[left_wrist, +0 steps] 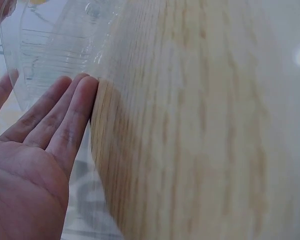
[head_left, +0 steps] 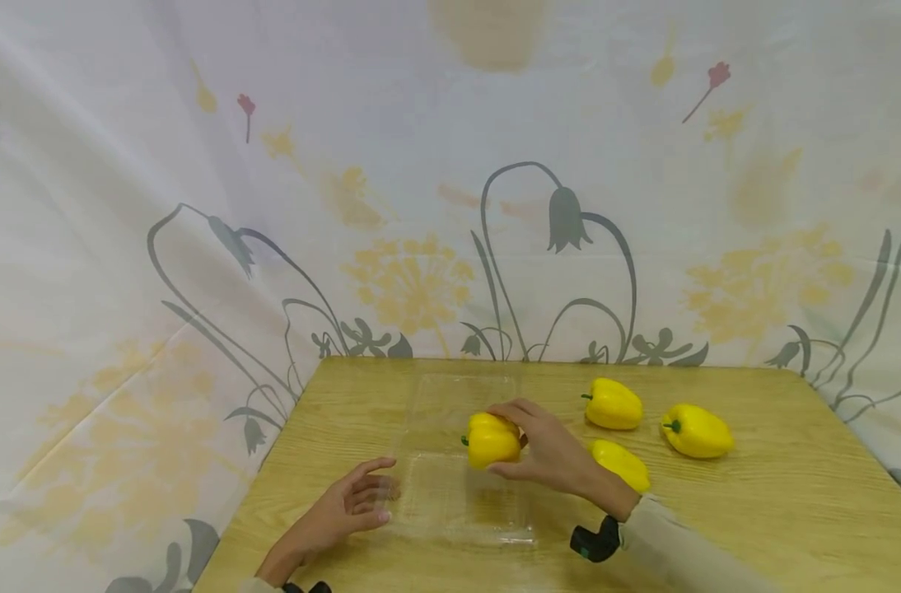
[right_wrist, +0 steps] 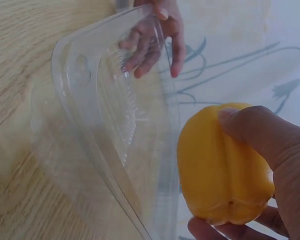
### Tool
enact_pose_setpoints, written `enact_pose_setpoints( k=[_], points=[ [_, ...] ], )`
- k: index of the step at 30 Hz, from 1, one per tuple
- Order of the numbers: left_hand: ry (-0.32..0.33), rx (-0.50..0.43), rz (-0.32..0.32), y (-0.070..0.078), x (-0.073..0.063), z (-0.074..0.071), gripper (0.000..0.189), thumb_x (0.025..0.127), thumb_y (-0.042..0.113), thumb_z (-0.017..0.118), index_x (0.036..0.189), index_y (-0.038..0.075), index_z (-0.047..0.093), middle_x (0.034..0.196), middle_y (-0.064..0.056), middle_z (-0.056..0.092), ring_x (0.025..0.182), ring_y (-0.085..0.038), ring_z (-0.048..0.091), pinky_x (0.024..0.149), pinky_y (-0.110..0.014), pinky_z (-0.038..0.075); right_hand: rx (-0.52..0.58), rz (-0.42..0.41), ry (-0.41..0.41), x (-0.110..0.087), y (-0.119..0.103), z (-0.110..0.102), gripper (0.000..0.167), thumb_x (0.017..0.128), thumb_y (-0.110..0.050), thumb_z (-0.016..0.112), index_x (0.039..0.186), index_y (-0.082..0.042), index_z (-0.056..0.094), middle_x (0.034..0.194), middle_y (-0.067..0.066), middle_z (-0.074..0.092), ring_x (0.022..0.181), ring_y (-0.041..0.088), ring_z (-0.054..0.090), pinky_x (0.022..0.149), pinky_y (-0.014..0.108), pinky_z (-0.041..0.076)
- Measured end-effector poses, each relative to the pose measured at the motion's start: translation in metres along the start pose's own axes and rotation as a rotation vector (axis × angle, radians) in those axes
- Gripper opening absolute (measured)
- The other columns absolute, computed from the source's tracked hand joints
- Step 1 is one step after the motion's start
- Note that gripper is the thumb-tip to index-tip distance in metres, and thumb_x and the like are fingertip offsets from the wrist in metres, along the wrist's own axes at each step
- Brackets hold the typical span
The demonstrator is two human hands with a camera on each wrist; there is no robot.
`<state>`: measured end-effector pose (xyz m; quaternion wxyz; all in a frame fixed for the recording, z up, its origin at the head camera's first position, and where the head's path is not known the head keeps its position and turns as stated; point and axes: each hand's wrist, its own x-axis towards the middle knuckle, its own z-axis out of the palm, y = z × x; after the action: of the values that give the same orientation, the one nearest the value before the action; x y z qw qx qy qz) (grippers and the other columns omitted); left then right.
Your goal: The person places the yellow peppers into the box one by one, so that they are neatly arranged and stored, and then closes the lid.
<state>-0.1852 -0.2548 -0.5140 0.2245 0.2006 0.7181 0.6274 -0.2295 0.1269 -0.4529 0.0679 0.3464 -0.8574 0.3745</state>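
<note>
The right grip (head_left: 543,449) is grasping a yellow pepper (head_left: 492,441), thumb on one side and fingers on the other, its green stem pointing left, away from the palm. Below this grip, and reaching to its left, a clear plastic container (head_left: 436,502) stands on the tabletop (head_left: 777,511); the held pepper hangs above it, apart from its rim.

The left grip (head_left: 350,504) is released, fingers loosely bent and holding nothing, at the container's left side; the clear plastic makes it hard to tell whether the fingertips actually touch the wall.

Three more yellow peppers lie to the right of the right grip: one (head_left: 621,465) just past the wrist and partly hidden by it, another (head_left: 614,403) farther back, and the third (head_left: 697,431) farthest right. Beyond both grips hangs a flower-printed backdrop (head_left: 421,165).
</note>
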Motion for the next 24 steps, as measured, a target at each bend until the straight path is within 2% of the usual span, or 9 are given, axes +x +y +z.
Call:
enact_pose_setpoints(
  k=[7, 14, 24],
  points=[
    [-0.005, 0.008, 0.015, 0.0, 0.001, 0.0, 0.071, 0.103, 0.006, 0.062, 0.163, 0.005, 0.023, 0.152, -0.029, 0.042, 0.137, -0.041, 0.048, 0.103, -0.034, 0.05, -0.018, 0.017, -0.034, 0.007, -0.005, 0.012, 0.071, 0.084, -0.038, 0.087, 0.143, -0.011, 0.058, 0.13, 0.006, 0.059, 0.1, 0.016, 0.06, 0.073, 0.024, 0.056],
    [0.004, 0.021, 0.025, -0.001, 0.002, 0.001, 0.073, 0.102, 0.007, 0.064, 0.162, 0.004, 0.024, 0.151, -0.029, 0.044, 0.135, -0.037, 0.051, 0.103, -0.032, 0.05, -0.037, 0.029, -0.067, 0.017, -0.011, 0.024, 0.071, 0.083, -0.036, 0.088, 0.141, -0.009, 0.058, 0.127, 0.004, 0.06, 0.1, 0.015, 0.06, 0.074, 0.023, 0.055],
    [0.022, 0.035, 0.007, 0.0, 0.002, 0.002, 0.073, 0.102, 0.006, 0.065, 0.162, 0.007, 0.026, 0.15, -0.027, 0.046, 0.134, -0.037, 0.051, 0.102, -0.03, 0.05, -0.091, 0.016, -0.062, 0.03, -0.018, 0.042, 0.07, 0.081, -0.037, 0.089, 0.139, -0.01, 0.06, 0.122, 0.003, 0.061, 0.103, 0.019, 0.06, 0.085, 0.04, 0.056]
  ],
)
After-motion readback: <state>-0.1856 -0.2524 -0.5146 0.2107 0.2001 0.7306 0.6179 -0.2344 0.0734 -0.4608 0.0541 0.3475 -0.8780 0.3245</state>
